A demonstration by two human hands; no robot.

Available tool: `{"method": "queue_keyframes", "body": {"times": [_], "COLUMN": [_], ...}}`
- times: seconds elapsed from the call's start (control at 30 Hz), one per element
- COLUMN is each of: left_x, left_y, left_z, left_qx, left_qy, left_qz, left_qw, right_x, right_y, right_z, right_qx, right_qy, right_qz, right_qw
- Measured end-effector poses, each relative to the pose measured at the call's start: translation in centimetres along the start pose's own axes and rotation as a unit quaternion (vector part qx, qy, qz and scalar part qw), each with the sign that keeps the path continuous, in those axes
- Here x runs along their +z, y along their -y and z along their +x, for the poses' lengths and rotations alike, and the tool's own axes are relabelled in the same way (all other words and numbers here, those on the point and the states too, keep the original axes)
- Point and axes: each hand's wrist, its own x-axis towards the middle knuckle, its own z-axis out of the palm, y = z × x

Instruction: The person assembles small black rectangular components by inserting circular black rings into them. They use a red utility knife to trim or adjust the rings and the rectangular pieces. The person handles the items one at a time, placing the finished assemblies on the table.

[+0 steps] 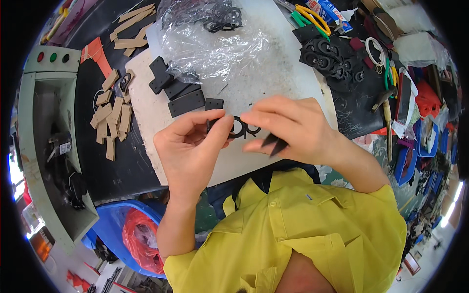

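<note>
Both my hands meet over the pale work sheet, holding a small black part with round loops [238, 128] between them. My left hand [188, 144] pinches the part's left end between thumb and fingers. My right hand [298, 124] has its fingertips closed at the part's other side. A dark pointed piece [275, 145] sticks out from under the right hand's fingers; its kind is hidden. Just beyond my left hand lie black rectangular blocks [186, 103] with small holes. A smaller black block [214, 103] sits beside them.
Clear plastic bag [210, 44] with black parts lies at the far side. Tan strips [115, 117] are scattered at left. Black ringed parts [330, 58] are heaped at right, near yellow-handled pliers [315, 17] and a hammer [386, 100]. A blue bin [110, 219] stands lower left.
</note>
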Motion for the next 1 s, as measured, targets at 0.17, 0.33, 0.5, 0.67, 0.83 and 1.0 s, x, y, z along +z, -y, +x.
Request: {"method": "queue_keyframes", "body": {"times": [0.17, 0.33, 0.5, 0.67, 0.83, 1.0], "left_x": [0.4, -0.6, -2.6, -1.7, 0.3, 0.2], "left_y": [0.2, 0.8, 2.5, 2.8, 3.1, 3.5], "left_z": [-1.4, -1.6, -2.0, -3.4, -4.3, -4.8], "left_qx": [0.023, 0.006, -0.044, -0.033, 0.016, 0.075], "left_qy": [-0.015, 0.053, 0.023, -0.061, -0.124, -0.125], "left_qz": [0.038, 0.019, -0.144, -0.212, -0.194, -0.092], "left_qw": [0.999, 0.998, 0.988, 0.975, 0.973, 0.985], "right_x": [-0.2, 0.1, 0.0, 1.1, 1.4, 1.2], "right_y": [0.7, 0.4, -0.2, -0.6, 2.7, 3.2], "right_z": [-0.6, -0.6, -2.7, -1.6, 0.5, 0.6], "right_qx": [-0.005, -0.025, 0.085, 0.116, 0.273, 0.410], "right_qy": [0.000, -0.014, 0.104, 0.061, 0.043, 0.069], "right_qz": [0.028, 0.011, -0.014, -0.056, 0.225, 0.327], "right_qw": [1.000, 1.000, 0.991, 0.990, 0.935, 0.849]}}
